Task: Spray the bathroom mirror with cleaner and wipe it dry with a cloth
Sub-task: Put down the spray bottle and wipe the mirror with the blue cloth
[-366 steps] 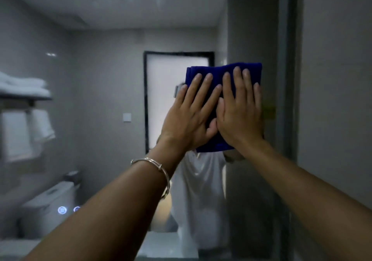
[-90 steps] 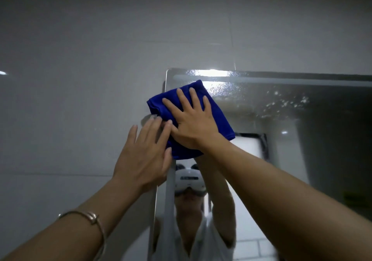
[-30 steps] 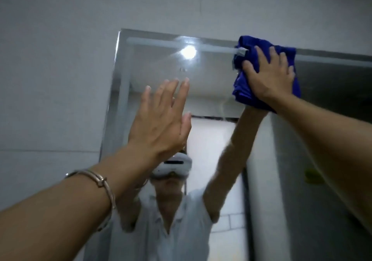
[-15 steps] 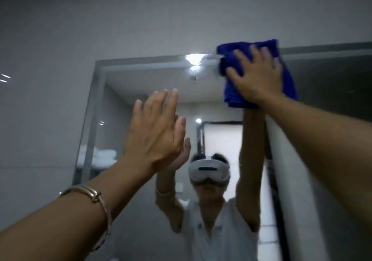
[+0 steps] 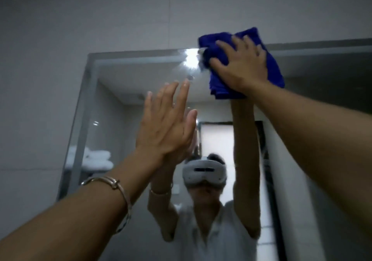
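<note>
The right hand (image 5: 241, 65) covers much of the cloth (image 5: 274, 69); the mirror (image 5: 322, 99) is cropped rightward.

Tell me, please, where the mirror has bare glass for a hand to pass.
Bare glass lies right of the folded blue cloth, along the top of the rectangular wall mirror, and between its left edge and the open left hand. Crowded: the top centre, where the right hand presses the cloth.

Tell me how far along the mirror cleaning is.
Spraying looks done: no bottle is in view and no droplets show on the mirror. In hand: the right hand presses the blue cloth on the top edge; the left hand is open, empty. Left: the dark right side, which I cannot judge.
</note>
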The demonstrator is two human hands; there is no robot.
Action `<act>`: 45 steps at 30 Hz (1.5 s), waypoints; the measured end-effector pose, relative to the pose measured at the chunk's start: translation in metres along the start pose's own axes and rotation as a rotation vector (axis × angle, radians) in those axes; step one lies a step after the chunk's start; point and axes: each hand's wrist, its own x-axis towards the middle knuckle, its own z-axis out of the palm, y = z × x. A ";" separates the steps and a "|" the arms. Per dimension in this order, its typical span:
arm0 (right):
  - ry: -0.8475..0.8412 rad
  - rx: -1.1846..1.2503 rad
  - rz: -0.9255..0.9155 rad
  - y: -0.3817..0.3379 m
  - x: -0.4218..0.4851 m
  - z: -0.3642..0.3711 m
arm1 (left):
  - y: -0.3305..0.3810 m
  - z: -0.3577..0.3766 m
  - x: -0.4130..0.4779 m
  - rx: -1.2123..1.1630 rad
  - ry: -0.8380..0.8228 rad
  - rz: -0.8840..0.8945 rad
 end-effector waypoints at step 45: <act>-0.089 -0.144 -0.250 0.061 -0.085 -0.006 | 0.145 0.041 -0.014 -0.125 -0.084 0.097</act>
